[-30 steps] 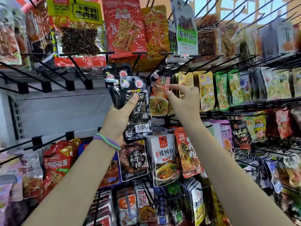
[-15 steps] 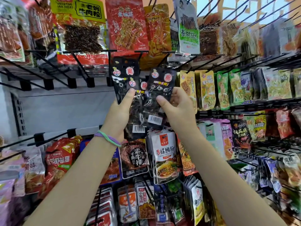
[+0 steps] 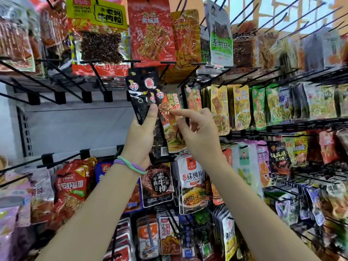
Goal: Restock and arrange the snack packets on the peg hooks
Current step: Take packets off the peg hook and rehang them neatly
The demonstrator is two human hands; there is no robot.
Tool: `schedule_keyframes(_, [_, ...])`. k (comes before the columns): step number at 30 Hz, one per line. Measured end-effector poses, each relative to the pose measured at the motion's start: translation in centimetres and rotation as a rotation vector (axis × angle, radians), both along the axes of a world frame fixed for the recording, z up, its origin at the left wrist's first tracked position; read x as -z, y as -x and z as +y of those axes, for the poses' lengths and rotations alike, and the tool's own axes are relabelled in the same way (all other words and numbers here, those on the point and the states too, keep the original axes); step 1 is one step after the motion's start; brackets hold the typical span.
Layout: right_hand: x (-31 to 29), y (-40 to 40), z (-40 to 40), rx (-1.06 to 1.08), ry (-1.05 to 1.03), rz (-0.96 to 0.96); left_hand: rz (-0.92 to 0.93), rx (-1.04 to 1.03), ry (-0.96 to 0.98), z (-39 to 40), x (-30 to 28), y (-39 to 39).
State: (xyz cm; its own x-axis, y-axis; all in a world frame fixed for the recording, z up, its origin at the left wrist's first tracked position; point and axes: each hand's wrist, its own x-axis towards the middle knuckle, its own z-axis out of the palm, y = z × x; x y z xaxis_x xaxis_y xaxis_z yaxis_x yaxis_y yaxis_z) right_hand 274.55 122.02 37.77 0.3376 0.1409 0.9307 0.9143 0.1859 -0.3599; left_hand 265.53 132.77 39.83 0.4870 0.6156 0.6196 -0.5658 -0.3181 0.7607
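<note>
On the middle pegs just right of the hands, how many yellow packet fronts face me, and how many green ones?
Yellow packet fronts: 2
Green packet fronts: 2
Total: 4
More packets hang behind each front one, too hidden to count.

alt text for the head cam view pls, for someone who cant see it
A left hand grips black snack packets at a peg hook while the right hand fingers a brown packet beside them, amid crowded snack racks.
</note>
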Motion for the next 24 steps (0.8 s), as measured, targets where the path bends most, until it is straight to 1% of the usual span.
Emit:
schedule_keyframes(2, [-0.1, -0.3, -0.2, 0.017, 0.023, 0.048, 0.021, 0.029, -0.014, -0.1, 0.2, 0.0])
schedule_keyframes(6, [-0.5, -1.0, -0.8, -0.163, 0.12, 0.221, 0.009, 0.049, -0.026, -0.7, -0.2, 0.1])
schedule_keyframes(11, [-1.0, -1.7, -0.9, -0.184, -0.009, 0.316, 0.011, 0.035, -0.142, -0.8, -0.4, -0.5])
schedule_keyframes(17, [-1.6, -3.8, -1.2, -0.194, -0.187, 0.481, 0.034, 0.007, -0.139, -0.4, -0.4, -0.7])
schedule_keyframes(20, [-2.1, -4.6, -1.5, -0.194, -0.189, 0.522, 0.075, 0.003, -0.119, -0.2, -0.2, -0.8])
schedule_keyframes(24, [-2.7, -5.5, -0.9, -0.162, -0.161, 0.552, 0.09, 0.063, -0.096, -0.3, -0.1, -1.2])
